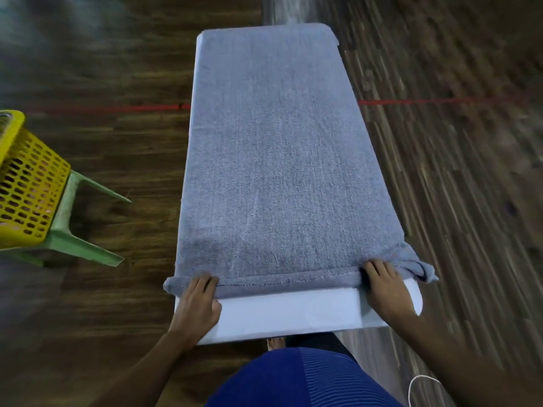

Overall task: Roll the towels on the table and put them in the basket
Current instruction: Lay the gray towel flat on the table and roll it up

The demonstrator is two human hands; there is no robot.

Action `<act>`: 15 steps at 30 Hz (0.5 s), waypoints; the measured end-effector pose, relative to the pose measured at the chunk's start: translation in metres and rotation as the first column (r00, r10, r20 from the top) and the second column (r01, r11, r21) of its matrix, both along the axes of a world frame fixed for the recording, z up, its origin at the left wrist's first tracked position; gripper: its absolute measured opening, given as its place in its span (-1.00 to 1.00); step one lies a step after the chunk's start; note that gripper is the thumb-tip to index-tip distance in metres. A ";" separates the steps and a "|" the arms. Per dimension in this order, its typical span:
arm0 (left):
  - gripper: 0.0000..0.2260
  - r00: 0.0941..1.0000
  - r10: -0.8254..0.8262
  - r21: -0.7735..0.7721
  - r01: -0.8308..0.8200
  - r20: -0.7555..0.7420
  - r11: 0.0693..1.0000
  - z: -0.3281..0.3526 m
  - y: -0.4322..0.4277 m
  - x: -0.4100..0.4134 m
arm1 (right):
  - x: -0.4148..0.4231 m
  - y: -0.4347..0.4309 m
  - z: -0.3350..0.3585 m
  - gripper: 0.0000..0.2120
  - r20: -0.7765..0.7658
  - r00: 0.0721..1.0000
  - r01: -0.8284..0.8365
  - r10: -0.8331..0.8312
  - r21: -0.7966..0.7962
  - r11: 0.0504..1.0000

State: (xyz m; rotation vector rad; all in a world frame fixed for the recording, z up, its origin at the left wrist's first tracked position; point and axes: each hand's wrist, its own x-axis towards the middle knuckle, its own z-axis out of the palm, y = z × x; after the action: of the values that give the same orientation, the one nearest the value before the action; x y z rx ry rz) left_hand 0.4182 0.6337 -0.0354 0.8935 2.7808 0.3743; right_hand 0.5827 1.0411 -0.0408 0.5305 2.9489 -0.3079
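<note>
The grey towel (276,148) lies flat along the white table (291,314). It covers nearly the whole top and reaches right to the far end. Only a bare strip of table shows at the near edge, plus a thin sliver down the left side.

The towel's near edge is turned over into a low, narrow roll running across the table's width. The left hand (198,298) sits at the roll's left end, fingers curled over the top and thumb tucked in below, gripping it. The right hand (385,284) is at the right end, fingers bent over the roll and clasping it too. Just past that hand, a bunched corner of towel pokes out beyond the table's side. Ahead of the roll, the cloth lies smooth.

Off to the left, well apart from the table, the yellow basket (26,183) stands on a green stool (76,230), partly cut off by the frame. Its inside cannot be made out. A dark wooden floor (117,142) lies all around, with a red line (426,101) showing on both sides of the table.

Down low are the person's blue garment (293,380), a bare foot (276,343) peeking out beneath the table, and a white cord (417,383) at the lower right.
</note>
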 end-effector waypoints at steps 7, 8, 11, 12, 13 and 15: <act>-0.69 0.998 0.037 -0.039 -0.036 0.046 0.999 0.012 -0.001 -0.011 | -0.008 0.013 0.010 -0.70 0.039 0.999 0.001 0.001 -0.063 0.998; -0.72 0.994 0.066 -0.046 -0.062 0.091 0.997 0.012 -0.001 -0.013 | -0.010 0.015 0.015 -0.69 0.078 0.997 0.003 0.002 -0.065 0.998; -0.77 0.969 0.129 -0.054 -0.120 0.209 0.991 0.012 0.000 -0.021 | -0.019 0.021 0.027 -0.70 0.225 0.974 0.021 -0.001 -0.088 0.996; -0.81 0.965 0.142 -0.044 -0.135 0.222 0.990 0.012 0.001 -0.022 | -0.022 0.024 0.027 -0.76 0.258 0.966 0.044 -0.022 -0.084 0.996; -0.86 0.966 0.156 -0.034 -0.152 0.208 0.988 0.012 0.003 -0.023 | -0.025 0.025 0.027 -0.80 0.255 0.966 0.067 -0.049 -0.063 0.996; -0.90 0.981 0.180 -0.027 -0.179 0.072 0.984 0.011 0.007 -0.025 | -0.029 0.027 0.024 -0.79 0.171 0.980 0.094 -0.097 0.028 0.995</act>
State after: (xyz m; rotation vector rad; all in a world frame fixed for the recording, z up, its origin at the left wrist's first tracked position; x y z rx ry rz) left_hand 0.3936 0.6402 -0.0248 0.6125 2.7983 0.3977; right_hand 0.5533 1.0677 -0.0170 0.6675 2.7676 -0.2307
